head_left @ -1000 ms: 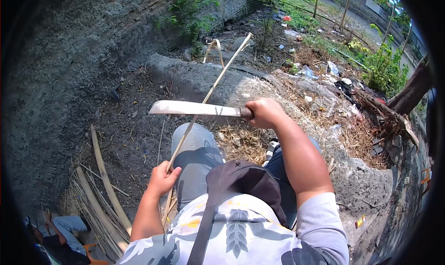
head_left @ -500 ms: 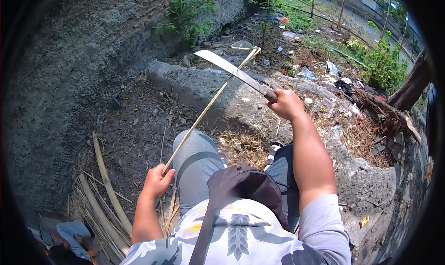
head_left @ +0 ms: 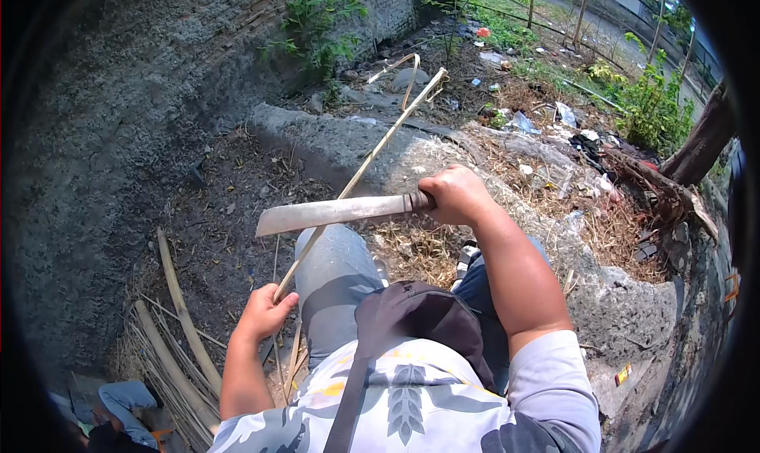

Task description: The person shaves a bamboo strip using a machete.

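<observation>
My left hand (head_left: 267, 309) is closed around the near end of a long, thin bamboo strip (head_left: 383, 140), just left of my knee. The strip slants up and away to the right, and a thin shaving (head_left: 413, 77) curls off near its far end. In my right hand (head_left: 459, 196) is the dark handle of a machete (head_left: 336, 211). Its broad blade points left and lies across the strip about midway along, above my left thigh. The far end of the strip stands out in front of the low stone ledge.
Split bamboo lengths (head_left: 186, 318) lie in a pile at lower left. A rough wall (head_left: 119, 136) rises on the left. Ahead is a stone ledge (head_left: 309, 140), with litter (head_left: 566, 116) and dry grass beyond. Another person's leg (head_left: 127, 409) shows at bottom left.
My right hand has drawn the machete back toward me along the strip, its blade turning to point left. The shaving at the far end has lifted and curled. My left hand stays in place.
</observation>
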`<action>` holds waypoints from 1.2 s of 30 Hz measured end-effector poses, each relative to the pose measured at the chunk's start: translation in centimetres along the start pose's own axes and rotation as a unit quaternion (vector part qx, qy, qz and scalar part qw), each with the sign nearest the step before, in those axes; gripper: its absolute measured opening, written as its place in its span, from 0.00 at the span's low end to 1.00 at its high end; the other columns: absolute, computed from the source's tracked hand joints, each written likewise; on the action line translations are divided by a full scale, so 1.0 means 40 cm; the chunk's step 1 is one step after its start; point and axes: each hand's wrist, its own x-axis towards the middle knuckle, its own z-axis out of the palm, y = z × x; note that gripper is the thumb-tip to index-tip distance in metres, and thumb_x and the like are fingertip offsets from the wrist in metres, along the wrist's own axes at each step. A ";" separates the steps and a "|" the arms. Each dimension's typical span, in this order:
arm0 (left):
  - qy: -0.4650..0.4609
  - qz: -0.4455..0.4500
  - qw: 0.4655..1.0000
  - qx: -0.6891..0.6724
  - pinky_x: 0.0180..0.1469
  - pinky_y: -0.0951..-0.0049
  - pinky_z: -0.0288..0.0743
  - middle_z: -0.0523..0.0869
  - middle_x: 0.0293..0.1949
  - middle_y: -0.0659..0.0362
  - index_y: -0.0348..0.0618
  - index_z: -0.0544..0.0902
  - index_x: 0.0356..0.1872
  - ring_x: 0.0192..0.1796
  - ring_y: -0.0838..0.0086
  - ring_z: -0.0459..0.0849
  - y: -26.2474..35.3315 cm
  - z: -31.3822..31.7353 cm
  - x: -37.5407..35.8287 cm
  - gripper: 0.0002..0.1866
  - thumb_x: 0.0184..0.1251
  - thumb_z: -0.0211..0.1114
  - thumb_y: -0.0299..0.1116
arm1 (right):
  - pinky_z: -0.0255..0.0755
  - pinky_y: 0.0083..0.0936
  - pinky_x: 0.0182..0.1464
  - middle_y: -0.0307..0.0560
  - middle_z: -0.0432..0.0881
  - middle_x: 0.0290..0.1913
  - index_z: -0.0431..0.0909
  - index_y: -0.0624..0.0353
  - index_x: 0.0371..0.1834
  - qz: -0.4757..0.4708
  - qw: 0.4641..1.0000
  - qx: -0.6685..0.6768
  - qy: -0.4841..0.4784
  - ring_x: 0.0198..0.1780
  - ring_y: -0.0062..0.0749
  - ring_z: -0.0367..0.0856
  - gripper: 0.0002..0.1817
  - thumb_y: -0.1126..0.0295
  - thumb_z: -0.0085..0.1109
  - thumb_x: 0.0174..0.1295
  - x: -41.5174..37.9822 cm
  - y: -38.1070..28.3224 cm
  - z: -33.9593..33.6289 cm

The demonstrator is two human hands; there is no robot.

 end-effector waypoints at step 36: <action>-0.008 0.016 0.995 -0.096 0.30 0.73 0.68 0.77 0.25 0.68 0.41 0.80 0.34 0.30 0.83 0.71 0.070 0.127 0.022 0.20 0.75 0.73 0.49 | 0.82 0.50 0.53 0.53 0.90 0.39 0.85 0.48 0.42 0.079 0.993 0.074 -0.049 0.47 0.54 0.90 0.13 0.63 0.70 0.53 0.018 -0.044 0.013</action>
